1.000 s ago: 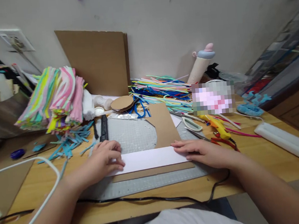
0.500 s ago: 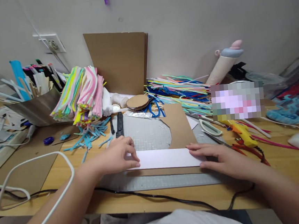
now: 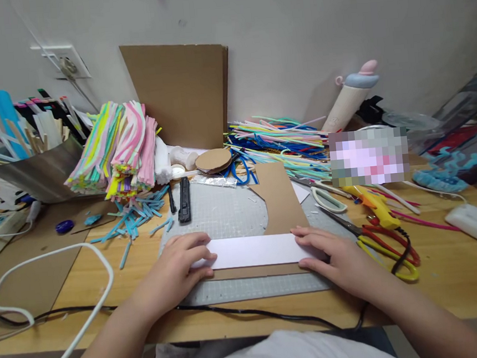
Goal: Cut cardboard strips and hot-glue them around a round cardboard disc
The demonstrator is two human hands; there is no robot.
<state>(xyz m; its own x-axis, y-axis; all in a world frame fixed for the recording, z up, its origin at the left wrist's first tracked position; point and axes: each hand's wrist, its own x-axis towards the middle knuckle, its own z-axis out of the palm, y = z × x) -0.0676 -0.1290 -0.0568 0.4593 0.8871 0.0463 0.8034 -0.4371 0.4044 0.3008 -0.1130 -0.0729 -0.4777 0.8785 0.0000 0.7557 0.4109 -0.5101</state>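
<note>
A long strip of white paper (image 3: 253, 251) lies crosswise over a brown cardboard piece (image 3: 255, 271), which shows along its near edge. My left hand (image 3: 184, 263) grips the strip's left end, fingers curled over the far edge and thumb at the near edge. At the other end, my right hand (image 3: 327, 251) holds the strip between its fingers and thumb. Under everything is a grey cutting mat (image 3: 225, 216). Just beyond the strip rests a cut cardboard shape (image 3: 281, 197) with a curved left side. A black cutter (image 3: 184, 200) lies beyond my left hand.
Right of the mat are white-handled scissors (image 3: 330, 200), red-and-yellow-handled tools (image 3: 414, 253) and a yellow glue gun (image 3: 374, 206). Pipe cleaners (image 3: 277, 142) pile up at the back. Blue snippets (image 3: 135, 218) lie left. A black cable (image 3: 250, 311) crosses the front edge.
My left hand has shifted from a pinch on the strip's face to gripping its left end. My right hand's thumb has moved inward along the near edge. The view has shifted slightly.
</note>
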